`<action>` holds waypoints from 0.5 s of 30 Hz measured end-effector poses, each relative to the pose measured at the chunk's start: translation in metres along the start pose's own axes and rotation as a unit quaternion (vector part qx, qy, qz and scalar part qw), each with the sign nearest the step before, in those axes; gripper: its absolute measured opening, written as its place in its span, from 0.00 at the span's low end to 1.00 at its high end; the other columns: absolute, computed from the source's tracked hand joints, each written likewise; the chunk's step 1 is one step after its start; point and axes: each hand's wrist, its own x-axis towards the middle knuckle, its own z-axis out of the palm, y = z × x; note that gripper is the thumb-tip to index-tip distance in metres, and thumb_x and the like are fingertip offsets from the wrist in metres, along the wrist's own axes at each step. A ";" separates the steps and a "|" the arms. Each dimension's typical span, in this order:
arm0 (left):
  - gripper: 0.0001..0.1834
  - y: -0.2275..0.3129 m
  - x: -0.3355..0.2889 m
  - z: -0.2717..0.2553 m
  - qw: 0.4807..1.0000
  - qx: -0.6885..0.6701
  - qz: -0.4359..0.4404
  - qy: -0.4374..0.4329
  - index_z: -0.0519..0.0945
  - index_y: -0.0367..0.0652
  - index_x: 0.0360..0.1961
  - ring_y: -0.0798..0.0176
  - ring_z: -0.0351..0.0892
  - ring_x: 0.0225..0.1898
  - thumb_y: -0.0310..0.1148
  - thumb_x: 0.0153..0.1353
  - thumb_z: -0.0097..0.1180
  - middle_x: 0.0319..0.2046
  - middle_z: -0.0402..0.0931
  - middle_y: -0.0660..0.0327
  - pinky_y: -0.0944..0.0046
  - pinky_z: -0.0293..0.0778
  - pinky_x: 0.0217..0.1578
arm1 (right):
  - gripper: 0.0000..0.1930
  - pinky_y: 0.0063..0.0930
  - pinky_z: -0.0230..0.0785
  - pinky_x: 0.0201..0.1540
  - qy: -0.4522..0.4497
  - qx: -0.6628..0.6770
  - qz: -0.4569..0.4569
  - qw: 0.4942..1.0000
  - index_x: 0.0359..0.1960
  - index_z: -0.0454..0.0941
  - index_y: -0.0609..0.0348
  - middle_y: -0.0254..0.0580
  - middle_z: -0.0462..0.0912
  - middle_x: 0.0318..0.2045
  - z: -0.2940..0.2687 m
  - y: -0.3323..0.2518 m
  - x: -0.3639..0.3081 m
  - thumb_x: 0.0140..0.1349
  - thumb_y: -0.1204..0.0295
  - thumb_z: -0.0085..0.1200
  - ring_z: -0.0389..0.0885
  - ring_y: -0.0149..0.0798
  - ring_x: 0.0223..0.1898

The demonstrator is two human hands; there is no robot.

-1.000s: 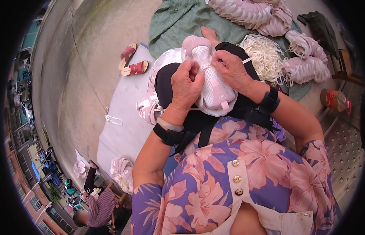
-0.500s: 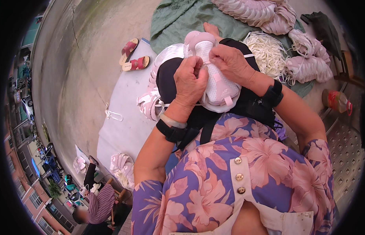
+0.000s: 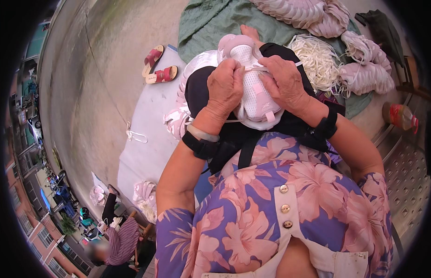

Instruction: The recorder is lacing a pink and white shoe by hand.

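Shoe upper [image 3: 255, 85], white mesh with pale pink trim, lies on the black-clad lap, held between both hands; left hand [image 3: 226, 88] clenched on its left edge, fingers curled over the mesh and pinching a white lace [image 3: 249, 69]; right hand [image 3: 286, 83] grasping its right edge, fingers pressed flat on the fabric; lace runs across the top of the shoe upper. Judged light, soft and floppy, mesh likely to crease; stiffer grip along the pink trim and sole rim; the lace looks thin and slippery. Beyond the shoe upper: heap of white laces [image 3: 317, 58]; stacks of pink uppers [image 3: 363, 69]; green cloth [image 3: 211, 23]. Left of it: 2 red sandals [image 3: 157, 67] on the ground.
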 end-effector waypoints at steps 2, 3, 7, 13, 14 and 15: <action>0.05 0.000 0.002 -0.003 1.000 -0.008 -0.012 -0.008 0.69 0.38 0.25 0.46 0.73 0.26 0.27 0.54 0.52 0.23 0.72 0.50 0.57 0.69 0.27 | 0.18 0.37 0.64 0.35 0.034 0.015 -0.012 0.999 0.44 0.70 0.60 0.45 0.73 0.34 0.006 0.002 0.002 0.48 0.76 0.51 0.74 0.47 0.33; 0.06 -0.002 0.002 -0.004 0.999 -0.012 -0.033 0.001 0.69 0.37 0.26 0.49 0.73 0.25 0.27 0.55 0.51 0.21 0.71 0.51 0.58 0.69 0.27 | 0.18 0.36 0.64 0.34 0.065 0.028 -0.027 0.997 0.45 0.70 0.61 0.46 0.73 0.32 0.008 0.003 0.004 0.49 0.77 0.51 0.73 0.48 0.30; 0.07 -0.028 -0.017 -0.040 0.983 -0.065 -0.164 0.042 0.70 0.37 0.27 0.64 0.69 0.19 0.29 0.58 0.50 0.16 0.69 0.60 0.63 0.66 0.22 | 0.19 0.34 0.66 0.33 0.062 0.081 0.006 0.995 0.45 0.69 0.62 0.47 0.72 0.32 0.010 0.015 0.005 0.48 0.78 0.51 0.74 0.47 0.30; 0.10 -0.114 -0.096 -0.159 0.900 0.059 -0.368 0.225 0.70 0.38 0.23 0.70 0.65 0.17 0.30 0.60 0.49 0.15 0.68 0.66 0.67 0.63 0.19 | 0.18 0.32 0.68 0.35 0.032 0.160 0.059 0.985 0.43 0.70 0.63 0.47 0.74 0.30 0.001 0.015 0.007 0.48 0.73 0.53 0.75 0.46 0.30; 0.10 -0.112 -0.099 -0.162 0.901 0.061 -0.366 0.225 0.70 0.38 0.23 0.70 0.65 0.17 0.30 0.60 0.49 0.15 0.68 0.66 0.67 0.63 0.19 | 0.17 0.30 0.68 0.35 -0.005 0.206 0.086 0.975 0.42 0.71 0.62 0.46 0.74 0.29 -0.001 0.018 0.009 0.48 0.74 0.53 0.74 0.44 0.29; 0.10 -0.108 -0.104 -0.165 0.920 0.172 -0.319 0.148 0.70 0.38 0.23 0.65 0.66 0.18 0.30 0.59 0.50 0.16 0.69 0.62 0.64 0.64 0.21 | 0.16 0.28 0.68 0.35 -0.043 0.252 0.111 0.960 0.42 0.71 0.62 0.46 0.73 0.29 -0.003 0.020 0.011 0.49 0.74 0.53 0.74 0.41 0.29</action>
